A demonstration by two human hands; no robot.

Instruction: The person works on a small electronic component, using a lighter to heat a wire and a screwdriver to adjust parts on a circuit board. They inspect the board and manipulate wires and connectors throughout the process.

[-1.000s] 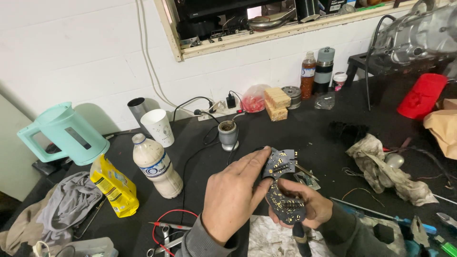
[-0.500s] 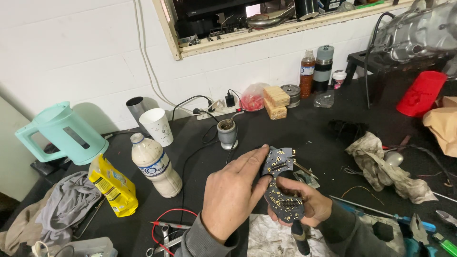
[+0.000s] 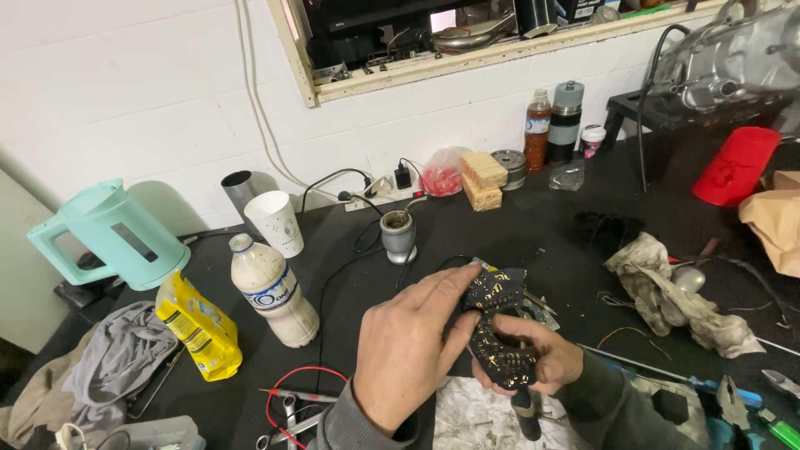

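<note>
Black circuit board (image 3: pixel 498 333) with gold contacts held up above the near edge of the tabletop (image 3: pixel 500 225), roughly at its middle. Right hand (image 3: pixel 533 358) wrapped around the board's lower half from below, grip clenched on it, thumb across the front. Left hand (image 3: pixel 408 350) alongside, back toward the camera, fingertips (image 3: pixel 454 279) pressed against the board's upper left edge; grip pinching that edge, palm side hidden. Dark handle (image 3: pixel 525 415) poking down beneath the right hand; cannot tell which fingers hold it.

Below the hands, at the near edge, a worn sheet of printed paper (image 3: pixel 479 417). Just left of it, red wire (image 3: pixel 287 392) looped beside pliers (image 3: pixel 287 421). Further left, a milky plastic bottle (image 3: pixel 273 292), a yellow packet (image 3: pixel 200 329) and grey cloth (image 3: pixel 117 367) toward the left edge. Mint-green kettle (image 3: pixel 108 233) at the far left corner, white paper cup (image 3: pixel 277 223) near the back edge. Small metal cup (image 3: pixel 398 235) past the hands, mid-tabletop, with a power strip (image 3: pixel 387 198) behind it by the wall. Dirty rag (image 3: pixel 675 292) to the right of the hands, red plastic cover (image 3: pixel 737 167) toward the far right corner, blue-handled tools (image 3: pixel 717 392) at the near right corner.
</note>
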